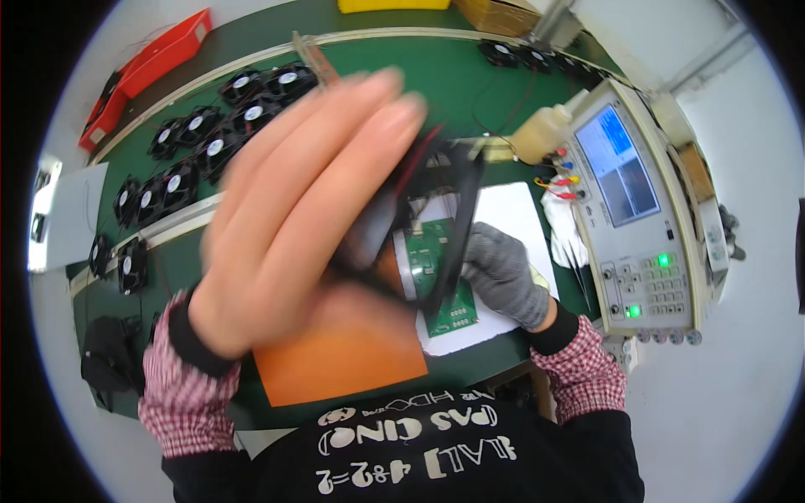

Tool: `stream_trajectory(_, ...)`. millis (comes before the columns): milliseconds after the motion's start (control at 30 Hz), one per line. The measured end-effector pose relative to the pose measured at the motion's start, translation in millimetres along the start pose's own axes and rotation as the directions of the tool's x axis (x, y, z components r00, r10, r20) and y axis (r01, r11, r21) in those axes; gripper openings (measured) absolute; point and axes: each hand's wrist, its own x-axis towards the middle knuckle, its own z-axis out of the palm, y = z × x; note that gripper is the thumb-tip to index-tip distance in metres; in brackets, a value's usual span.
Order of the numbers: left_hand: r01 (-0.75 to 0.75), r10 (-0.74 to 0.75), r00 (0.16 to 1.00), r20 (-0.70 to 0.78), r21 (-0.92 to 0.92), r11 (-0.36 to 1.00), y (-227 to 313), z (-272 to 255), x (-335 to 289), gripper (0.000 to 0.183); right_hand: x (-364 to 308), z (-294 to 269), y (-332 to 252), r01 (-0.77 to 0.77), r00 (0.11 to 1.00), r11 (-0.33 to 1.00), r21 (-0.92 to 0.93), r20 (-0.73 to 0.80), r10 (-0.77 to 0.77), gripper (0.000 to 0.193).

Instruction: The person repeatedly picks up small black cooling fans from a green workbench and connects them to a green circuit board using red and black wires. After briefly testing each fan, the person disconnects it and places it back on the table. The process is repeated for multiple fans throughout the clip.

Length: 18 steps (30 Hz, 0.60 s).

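Raised close to the camera, my bare left hand [289, 210] is closed on a square black cooling fan [459, 226], blurred by motion. The fan's open frame covers part of the work area, and a red wire shows at its upper part. My right hand [508, 277], in a grey knitted glove, is at the right edge of a green circuit board [429, 251]. Its fingers are curled, with the tips partly hidden behind the fan frame, so what they pinch is unclear. Beneath the board lies a white pad [511, 210], and an orange sheet [344, 369] is to its left.
Several black fans [216, 147] stand in rows at the left. A test instrument [641, 218] with a lit screen is at the right, beside tweezers [575, 268], clip leads [558, 180] and a bottle [541, 134]. Red bins [163, 54] are at the far left; more fans [537, 59] lie far right.
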Motion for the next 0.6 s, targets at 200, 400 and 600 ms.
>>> stream_trajectory(200,0.556,-0.634,0.772,0.044,0.436,0.707,-190.2,81.4,-50.7,0.1,-3.0,-1.8,-0.7,-0.169,0.965,0.977,0.126,-0.179,0.19,0.027)
stream_trajectory(400,0.488,-0.632,0.746,0.208,0.476,0.732,-172.8,79.7,-64.8,0.059,-6.1,-1.1,3.0,-0.06,0.971,0.993,0.102,-0.224,0.082,0.06)
stream_trajectory(600,0.333,-0.282,0.941,0.189,-0.355,0.873,36.2,13.5,-16.0,0.079,20.9,5.2,-72.9,-0.095,0.983,0.944,0.317,0.182,0.038,0.083)
